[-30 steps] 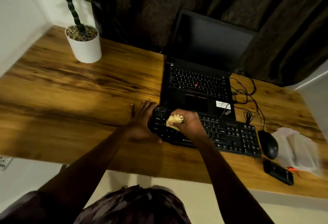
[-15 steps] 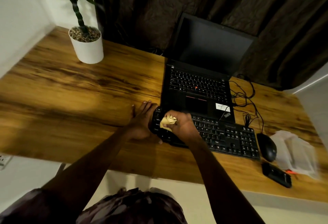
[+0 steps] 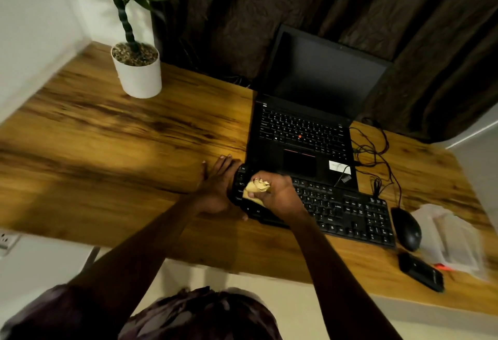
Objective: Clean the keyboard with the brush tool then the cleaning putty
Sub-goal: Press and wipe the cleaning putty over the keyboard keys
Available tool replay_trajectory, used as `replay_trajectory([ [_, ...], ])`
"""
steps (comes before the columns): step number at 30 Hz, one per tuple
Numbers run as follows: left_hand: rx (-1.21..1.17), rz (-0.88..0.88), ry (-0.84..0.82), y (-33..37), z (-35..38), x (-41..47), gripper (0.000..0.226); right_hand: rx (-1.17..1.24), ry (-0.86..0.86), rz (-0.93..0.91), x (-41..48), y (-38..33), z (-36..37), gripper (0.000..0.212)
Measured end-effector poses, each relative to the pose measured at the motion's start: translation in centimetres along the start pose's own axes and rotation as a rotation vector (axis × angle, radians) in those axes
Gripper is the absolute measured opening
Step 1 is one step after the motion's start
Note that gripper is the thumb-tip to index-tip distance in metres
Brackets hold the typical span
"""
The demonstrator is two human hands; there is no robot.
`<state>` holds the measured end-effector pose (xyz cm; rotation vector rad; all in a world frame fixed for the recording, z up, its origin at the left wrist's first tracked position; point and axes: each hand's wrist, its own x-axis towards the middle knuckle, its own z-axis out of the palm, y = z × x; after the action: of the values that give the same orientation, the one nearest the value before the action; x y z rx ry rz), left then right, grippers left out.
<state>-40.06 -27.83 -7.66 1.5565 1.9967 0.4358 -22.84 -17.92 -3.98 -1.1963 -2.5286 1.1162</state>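
Note:
A black external keyboard (image 3: pixel 347 213) lies slanted on the wooden desk (image 3: pixel 107 156), in front of an open black laptop (image 3: pixel 304 129). My right hand (image 3: pixel 277 194) is shut on a lump of yellowish cleaning putty (image 3: pixel 254 188) and presses it onto the keyboard's left end. My left hand (image 3: pixel 215 188) lies flat on the desk against the keyboard's left edge, fingers spread, thumb at the front corner. No brush tool is clearly seen.
A white potted plant (image 3: pixel 137 70) stands at the back left. Right of the keyboard sit a black mouse (image 3: pixel 407 229), a small black device (image 3: pixel 420 271) and a clear plastic package (image 3: pixel 450 240). Tangled cables (image 3: pixel 374 151) lie beside the laptop. Dark curtains hang behind.
My right hand with the putty has shifted slightly left along the keyboard's left end. The left hand has stayed against the keyboard edge. The camera has swung a little.

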Motion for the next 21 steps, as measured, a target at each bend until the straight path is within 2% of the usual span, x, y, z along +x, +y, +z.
replay_trajectory([
  [3,0.004,-0.013,-0.002,0.1,-0.1,0.0,0.153,-0.028,0.027,0.023,-0.2,0.2,-0.3,0.032],
  [8,-0.005,0.007,-0.017,0.0,-0.2,-0.1,0.153,-0.058,-0.062,-0.006,0.3,-1.7,2.1,0.045],
  [13,0.005,-0.01,-0.014,0.4,-0.4,-0.3,0.151,-0.018,-0.081,-0.02,-0.2,-1.1,0.3,0.033],
  [18,-0.019,-0.004,-0.007,0.3,-0.3,-0.2,0.151,-0.022,-0.022,-0.021,-0.7,0.2,-0.5,0.042],
  [21,0.002,-0.012,-0.017,0.2,-0.2,-0.2,0.151,-0.026,-0.049,-0.045,-0.2,-0.5,0.7,0.039],
])
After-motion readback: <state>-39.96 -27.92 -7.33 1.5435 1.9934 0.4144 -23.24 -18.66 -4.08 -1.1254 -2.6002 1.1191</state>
